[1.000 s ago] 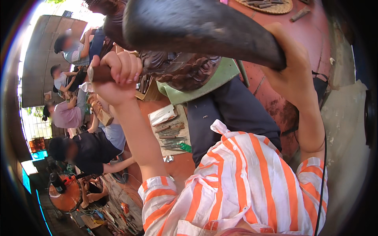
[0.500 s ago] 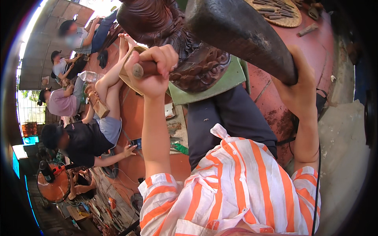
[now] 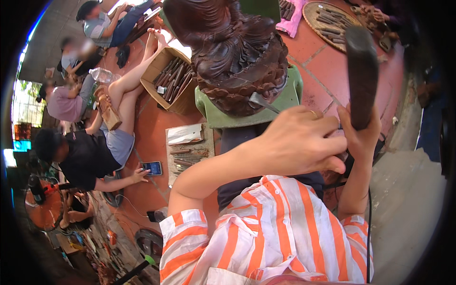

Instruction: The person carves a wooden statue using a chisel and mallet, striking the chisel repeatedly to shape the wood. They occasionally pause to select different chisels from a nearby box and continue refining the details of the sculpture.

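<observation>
A dark brown carved wooden statue (image 3: 232,61), with draped folds and a petalled base, stands before me on a green plastic stool (image 3: 297,88). My left hand (image 3: 301,140) is wrapped round a chisel whose metal blade (image 3: 260,101) lies at the lower right of the carved base. Whether its edge touches the wood I cannot tell; the fingers hide most of the handle. To the right, my right hand (image 3: 365,135) grips the near end of a dark wooden mallet (image 3: 362,71), raised beside the chisel's handle end.
A cardboard box (image 3: 149,88) of chisels stands left of the stool. Below it, more tools lie on a light board (image 3: 190,159). A woven tray (image 3: 311,23) of chisels sits at the far right. A co-worker (image 3: 88,156) sits at the left, hand near a phone (image 3: 152,168).
My left hand has swung right and down, turning the chisel so its blade shows at the statue's base. The mallet has moved right, away from in front of the statue, and now points upward.
</observation>
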A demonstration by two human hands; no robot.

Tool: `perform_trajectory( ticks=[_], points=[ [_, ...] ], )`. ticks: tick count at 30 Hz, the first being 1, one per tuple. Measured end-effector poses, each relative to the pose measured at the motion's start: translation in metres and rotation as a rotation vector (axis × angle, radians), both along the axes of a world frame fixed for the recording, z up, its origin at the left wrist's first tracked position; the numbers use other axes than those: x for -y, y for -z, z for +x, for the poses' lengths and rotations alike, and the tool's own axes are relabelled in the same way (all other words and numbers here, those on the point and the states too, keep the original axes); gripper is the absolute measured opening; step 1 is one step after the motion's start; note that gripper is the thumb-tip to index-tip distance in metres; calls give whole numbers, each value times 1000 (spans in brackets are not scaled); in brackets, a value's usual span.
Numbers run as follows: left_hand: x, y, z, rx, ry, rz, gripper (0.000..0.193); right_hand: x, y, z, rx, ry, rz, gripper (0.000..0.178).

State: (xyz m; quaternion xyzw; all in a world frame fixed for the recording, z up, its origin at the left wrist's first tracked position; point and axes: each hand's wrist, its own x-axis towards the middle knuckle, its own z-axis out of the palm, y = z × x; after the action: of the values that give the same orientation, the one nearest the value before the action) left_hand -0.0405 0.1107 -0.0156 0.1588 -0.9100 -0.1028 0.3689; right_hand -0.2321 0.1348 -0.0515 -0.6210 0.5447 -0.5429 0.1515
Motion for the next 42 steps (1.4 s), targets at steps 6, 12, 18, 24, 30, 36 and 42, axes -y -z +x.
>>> perform_trajectory(
  ticks=[6, 12, 18, 24, 30, 36, 42],
  points=[
    [31, 17, -17, -33, -359, 151, 24, 0, 24, -7, 214, 42, 117, 28],
    [68, 25, -23, -348, -146, 59, 19, 9, 36, -10, 143, 4, 120, 32],
    [39, 8, -38, -296, -156, 3, 27, 3, 90, -37, 384, 1, -17, 40],
    [49, 20, -7, -245, -311, 156, 29, 11, 43, -2, 308, 72, 205, 26],
    [48, 18, 14, -288, -280, 194, 29, 3, 31, 1, 175, 4, 206, 22],
    [53, 18, 19, -351, -265, 188, 32, 8, 23, 26, -44, 20, -150, 19],
    [50, 19, 20, -329, -270, 171, 30, 8, 43, 32, -191, 161, -234, 15]
  ],
)
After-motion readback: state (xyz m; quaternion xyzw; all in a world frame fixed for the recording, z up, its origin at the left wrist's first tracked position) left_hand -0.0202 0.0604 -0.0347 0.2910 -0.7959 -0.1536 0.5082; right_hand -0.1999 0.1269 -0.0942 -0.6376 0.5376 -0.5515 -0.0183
